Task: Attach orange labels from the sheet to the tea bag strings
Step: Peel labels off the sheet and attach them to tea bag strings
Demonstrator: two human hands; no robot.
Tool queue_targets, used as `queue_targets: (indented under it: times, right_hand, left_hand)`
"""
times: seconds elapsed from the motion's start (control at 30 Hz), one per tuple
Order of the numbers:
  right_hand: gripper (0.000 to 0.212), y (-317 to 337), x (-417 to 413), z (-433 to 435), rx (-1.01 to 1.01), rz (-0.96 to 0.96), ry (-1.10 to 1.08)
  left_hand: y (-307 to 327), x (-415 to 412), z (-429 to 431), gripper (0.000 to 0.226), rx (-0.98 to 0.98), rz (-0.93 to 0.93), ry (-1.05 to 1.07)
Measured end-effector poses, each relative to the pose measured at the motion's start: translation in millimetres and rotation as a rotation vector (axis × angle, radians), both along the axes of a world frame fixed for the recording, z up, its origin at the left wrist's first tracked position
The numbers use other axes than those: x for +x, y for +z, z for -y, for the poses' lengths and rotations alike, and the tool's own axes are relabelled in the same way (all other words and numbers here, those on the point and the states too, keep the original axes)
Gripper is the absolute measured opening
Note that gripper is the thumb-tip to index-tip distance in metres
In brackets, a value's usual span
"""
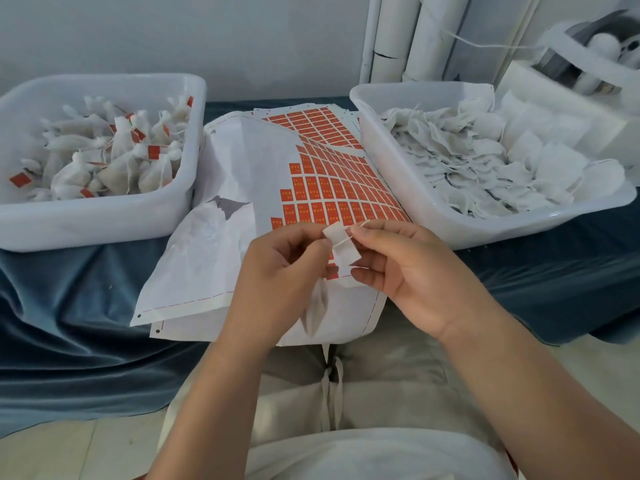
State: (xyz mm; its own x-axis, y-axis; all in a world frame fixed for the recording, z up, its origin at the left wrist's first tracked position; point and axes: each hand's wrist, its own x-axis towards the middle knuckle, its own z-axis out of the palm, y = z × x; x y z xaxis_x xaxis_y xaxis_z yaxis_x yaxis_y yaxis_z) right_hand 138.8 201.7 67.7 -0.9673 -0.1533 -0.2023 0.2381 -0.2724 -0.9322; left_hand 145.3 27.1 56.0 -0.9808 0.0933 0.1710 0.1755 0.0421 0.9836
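Observation:
A sheet of orange labels (332, 178) lies between two white bins, part of its left side bare backing paper. Over its near edge my left hand (280, 271) pinches a label (343, 249) whose white back faces me. My right hand (408, 265) pinches a thin string (346, 239) that lies across that label. A tea bag (315, 313) hangs blurred below my left hand.
The left white bin (104, 216) holds several tea bags with orange labels. The right white bin (485, 226) holds several unlabeled white bags. A blue cloth (69, 306) covers the surface. White tubes (391, 39) and a machine (588, 64) stand at the back right.

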Motion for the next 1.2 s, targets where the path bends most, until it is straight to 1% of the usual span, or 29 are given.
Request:
queue_targets:
  times: [0.07,0.1,0.17,0.2,0.27,0.37,0.47,0.57,0.63,0.7,0.8,0.93,1.2]
  right_hand:
    - [0.011,-3,-1,-2,0.119,-0.051,-0.007]
    - [0.012,-3,0,-3,0.201,-0.105,-0.023]
    - [0.012,-3,0,-3,0.316,-0.226,-0.059]
    - [0.011,-3,1,-3,0.337,-0.275,-0.072]
    - [0.009,-2,2,-2,0.357,-0.344,-0.086]
    - [0.009,-3,3,-1,0.385,-0.422,-0.083]
    - [0.017,-2,4,0,0.384,-0.469,-0.052]
    - [0.010,-2,4,0,0.344,-0.472,0.004]
    - [0.009,-5,3,1,0.284,-0.445,0.043]
    - [0.008,-7,2,3,0.228,-0.421,0.064]
    - [0.007,-8,1,3,0.203,-0.405,0.058]
    - [0.010,-9,0,0,0.243,-0.414,0.040]
    - [0.012,-7,0,2,0.311,-0.404,0.037]
  left_hand:
    - [0,0,0,0.028,0.012,0.018,0.009]
    - [0,0,1,0.027,0.054,0.075,0.003]
    - [0,-1,4,0.027,0.165,0.255,0.001]
    - [0,-2,5,0.028,0.214,0.340,0.006]
    - [-1,-5,8,0.029,0.291,0.447,-0.016]
    - [-1,-8,8,0.035,0.315,0.497,-0.052]
    - [-1,-10,10,0.030,0.348,0.540,-0.101]
    - [-1,-12,13,0.030,0.422,0.590,-0.163]
    - [-1,-12,15,0.026,0.469,0.619,-0.211]
    - [-2,-12,16,0.024,0.447,0.621,-0.262]
    - [-4,-12,18,0.026,0.371,0.566,-0.293]
    - [-4,-11,17,0.024,0.285,0.499,-0.274]
    - [-3,-7,11,0.023,0.264,0.432,-0.195]
